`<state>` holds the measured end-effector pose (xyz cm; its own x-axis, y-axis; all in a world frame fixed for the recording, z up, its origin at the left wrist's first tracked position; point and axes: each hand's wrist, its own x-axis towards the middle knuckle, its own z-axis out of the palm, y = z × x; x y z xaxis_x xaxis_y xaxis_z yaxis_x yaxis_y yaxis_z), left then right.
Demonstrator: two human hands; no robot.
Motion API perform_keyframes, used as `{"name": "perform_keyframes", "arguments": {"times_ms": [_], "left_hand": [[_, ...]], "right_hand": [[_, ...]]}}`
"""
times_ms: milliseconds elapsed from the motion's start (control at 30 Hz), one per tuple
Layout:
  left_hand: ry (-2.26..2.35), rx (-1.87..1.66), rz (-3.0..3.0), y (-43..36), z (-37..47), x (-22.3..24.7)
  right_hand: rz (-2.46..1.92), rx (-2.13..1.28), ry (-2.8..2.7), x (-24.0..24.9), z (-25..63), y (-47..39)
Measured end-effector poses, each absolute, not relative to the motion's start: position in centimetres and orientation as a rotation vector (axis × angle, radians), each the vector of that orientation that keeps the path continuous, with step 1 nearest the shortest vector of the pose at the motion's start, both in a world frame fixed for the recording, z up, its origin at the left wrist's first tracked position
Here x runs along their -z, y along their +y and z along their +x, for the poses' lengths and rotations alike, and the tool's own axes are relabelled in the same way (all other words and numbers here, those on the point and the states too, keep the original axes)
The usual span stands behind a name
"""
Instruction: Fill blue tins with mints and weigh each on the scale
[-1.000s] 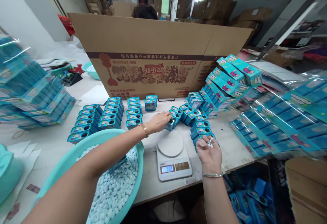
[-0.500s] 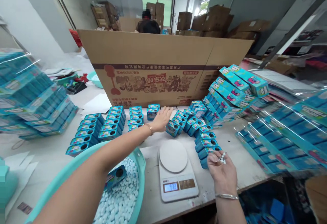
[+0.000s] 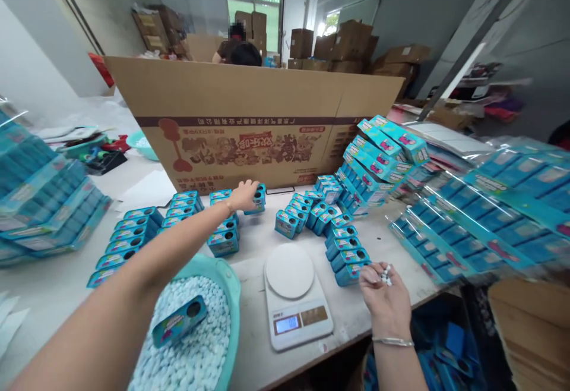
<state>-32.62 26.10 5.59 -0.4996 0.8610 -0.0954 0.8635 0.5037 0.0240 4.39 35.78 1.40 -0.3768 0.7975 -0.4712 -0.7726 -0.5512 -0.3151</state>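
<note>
My left hand (image 3: 243,196) reaches across the table, its fingers curled at the top of a small blue box (image 3: 257,199) near the cardboard. Palm up at the table's front right, my right hand (image 3: 386,293) holds a few white pellets (image 3: 385,274) in its curled fingers. Between my arms is a white scale (image 3: 289,271), its plate bare and its display near zero. A teal basin (image 3: 234,296) of pale pellets (image 3: 200,349) holds one tilted blue box (image 3: 179,321) with a dark round hole.
Rows of blue boxes stand left (image 3: 129,239) and right (image 3: 350,257) of the scale. An upright cardboard sheet (image 3: 253,91) spans the back. Display cartons (image 3: 387,147) are piled at right, with wrapped packs (image 3: 503,201) beyond. Another person (image 3: 243,52) is behind the cardboard.
My left hand has moved left from the gap between box rows to the box near the cardboard. The scale's display has dropped to about zero. The view has shifted; my right hand still holds pellets.
</note>
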Motion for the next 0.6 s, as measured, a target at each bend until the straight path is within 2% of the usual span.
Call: {"name": "perform_keyframes", "arguments": {"times_ms": [200, 367, 467, 600], "left_hand": [[2.389, -0.072, 1.844, 22.1, -23.3, -9.4], [2.253, 0.02, 1.843, 21.1, -15.5, -6.5], [2.242, 0.068, 1.847, 21.0, -13.8, -5.0], [2.259, 0.045, 1.923, 19.6, -13.7, -5.4]], "right_hand": [[-0.654, -2.108, -0.123, -0.8, 4.0, 34.8], [-0.553, -2.198, -0.246, -0.2, 2.9, 33.3], [-0.602, -2.203, -0.264, -0.4, 2.8, 32.4], [-0.681, -2.197, -0.24, -1.3, 3.0, 32.0]]}}
